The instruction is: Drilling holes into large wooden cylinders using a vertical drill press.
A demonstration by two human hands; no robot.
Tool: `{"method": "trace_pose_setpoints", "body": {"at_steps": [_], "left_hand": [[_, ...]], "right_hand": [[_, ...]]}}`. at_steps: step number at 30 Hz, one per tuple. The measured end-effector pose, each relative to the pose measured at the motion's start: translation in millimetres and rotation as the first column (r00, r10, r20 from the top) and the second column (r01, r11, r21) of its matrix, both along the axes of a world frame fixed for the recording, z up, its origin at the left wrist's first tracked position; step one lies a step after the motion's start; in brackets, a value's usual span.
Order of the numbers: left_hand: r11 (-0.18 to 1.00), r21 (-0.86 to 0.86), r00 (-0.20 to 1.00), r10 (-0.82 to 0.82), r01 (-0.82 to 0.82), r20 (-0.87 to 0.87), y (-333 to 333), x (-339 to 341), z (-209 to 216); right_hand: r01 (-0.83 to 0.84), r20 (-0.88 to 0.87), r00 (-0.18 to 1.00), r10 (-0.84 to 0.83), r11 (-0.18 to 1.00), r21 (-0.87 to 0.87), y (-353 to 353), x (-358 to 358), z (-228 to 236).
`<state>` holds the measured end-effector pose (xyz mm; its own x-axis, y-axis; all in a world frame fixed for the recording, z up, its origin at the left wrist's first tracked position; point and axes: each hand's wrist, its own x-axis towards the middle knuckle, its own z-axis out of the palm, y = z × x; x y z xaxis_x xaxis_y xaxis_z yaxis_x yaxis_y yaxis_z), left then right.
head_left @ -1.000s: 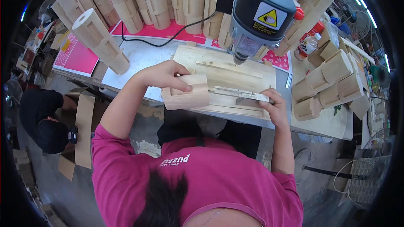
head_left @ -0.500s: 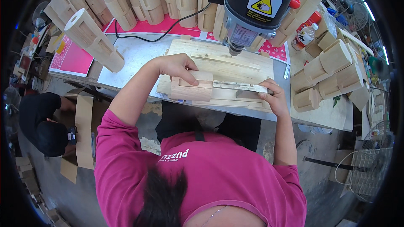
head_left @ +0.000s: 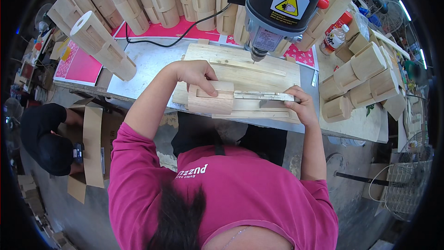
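Two hands are placed on the wooden jig (head_left: pixel 259 71) under the drill press (head_left: pixel 277 4).
The wooden block (head_left: pixel 210 102) is pressed onto the jig's near left edge by the left hand (head_left: pixel 196 74), fingers curled over it; the jig's right end is gripped by the right hand (head_left: pixel 300 106).

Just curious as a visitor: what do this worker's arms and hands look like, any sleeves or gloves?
Both hands, left hand and right hand, are bare: no gloves, rings or watch visible. The forearms are uncovered too. Short magenta sleeves of a T-shirt end above the elbows.
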<state>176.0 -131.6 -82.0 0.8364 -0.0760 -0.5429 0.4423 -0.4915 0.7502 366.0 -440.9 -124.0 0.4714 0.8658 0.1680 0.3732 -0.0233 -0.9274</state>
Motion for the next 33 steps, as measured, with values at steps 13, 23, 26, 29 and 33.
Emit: {"method": "trace_pose_setpoints", "body": {"at_steps": [13,23,26,29,33], "left_hand": [[0.999,-0.042,0.999,0.032,-0.031,0.041,5,2,-3],[1.000,-0.012,0.995,-0.002,0.003,0.102,-3,8,-7],[0.992,-0.033,0.951,0.126,-0.122,0.282,-10,-3,-21],[0.941,-0.174,0.855,0.337,-0.290,0.394,-21,-17,-27],[0.648,-0.548,0.472,0.761,-0.528,0.445,-51,-47,-47]], "right_hand": [[0.003,-0.014,1.000,-0.003,1.000,0.019,-2,-2,-3],[0.019,-0.035,0.999,-0.019,1.000,0.017,0,-6,-1],[0.052,-0.020,0.998,-0.052,0.999,0.008,-1,-10,1],[0.082,0.004,0.997,-0.082,0.997,-0.003,-2,-14,4],[0.161,0.073,0.983,-0.168,0.983,0.091,-5,-20,-3]]}}
